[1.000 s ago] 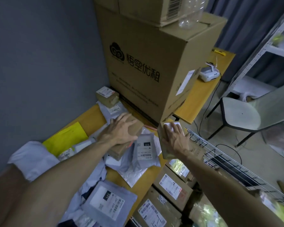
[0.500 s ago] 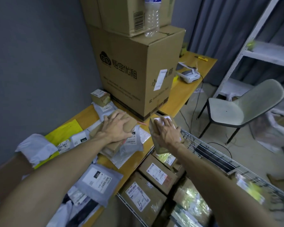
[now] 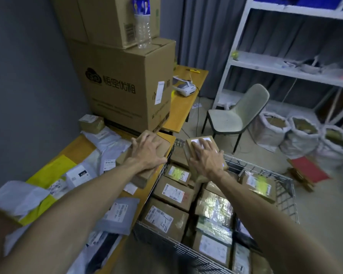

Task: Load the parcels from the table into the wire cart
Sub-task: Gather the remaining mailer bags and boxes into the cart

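My left hand (image 3: 147, 154) grips a flat brown cardboard parcel (image 3: 163, 148) from above, at the right edge of the wooden table (image 3: 77, 147). My right hand (image 3: 206, 158) holds a brown box with a white label (image 3: 201, 139) over the far end of the wire cart (image 3: 285, 198). Several labelled and taped cardboard parcels (image 3: 172, 192) fill the cart. On the table lie grey poly mailers (image 3: 119, 214), a yellow mailer (image 3: 52, 171), white mailers and a small brown box (image 3: 91, 123).
Two big cartons (image 3: 123, 82) are stacked at the table's back, a water bottle (image 3: 143, 22) on top. A label printer (image 3: 184, 89) sits on the far table. A pale chair (image 3: 236, 113), white shelving (image 3: 285, 72) and filled sacks (image 3: 301, 135) stand beyond the cart.
Both hands have moved right with their parcels. The left hand's flat parcel went from mid-table to the table edge; the right hand's box now hangs over the cart. My view swung right.
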